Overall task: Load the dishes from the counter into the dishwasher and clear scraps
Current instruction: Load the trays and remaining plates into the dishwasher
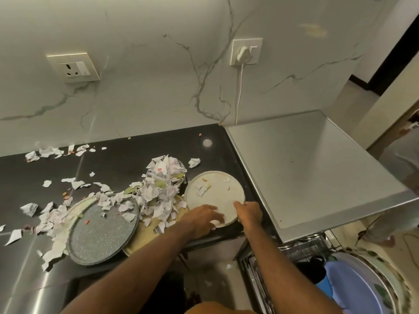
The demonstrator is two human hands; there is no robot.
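Observation:
A white round plate [217, 189] with a few paper scraps on it lies on the black counter [127, 159] near its right end. My right hand [248, 213] grips the plate's near right rim, thumb on top. My left hand [204, 217] lies flat on the plate's near left part, fingers straight, touching a small paper scrap. To the left, a heap of torn paper scraps [158, 189] covers a steel bowl [179, 168]. A grey speckled plate [102, 232] overlaps a yellowish plate [147, 232]. The open dishwasher rack [306, 250] at lower right holds plates [358, 282].
Loose paper scraps [45, 214] are scattered over the counter's left half. The dishwasher's steel top [306, 168] adjoins the counter on the right. Two wall sockets [74, 68] sit on the marble backsplash; a white cord [239, 91] hangs from the right one.

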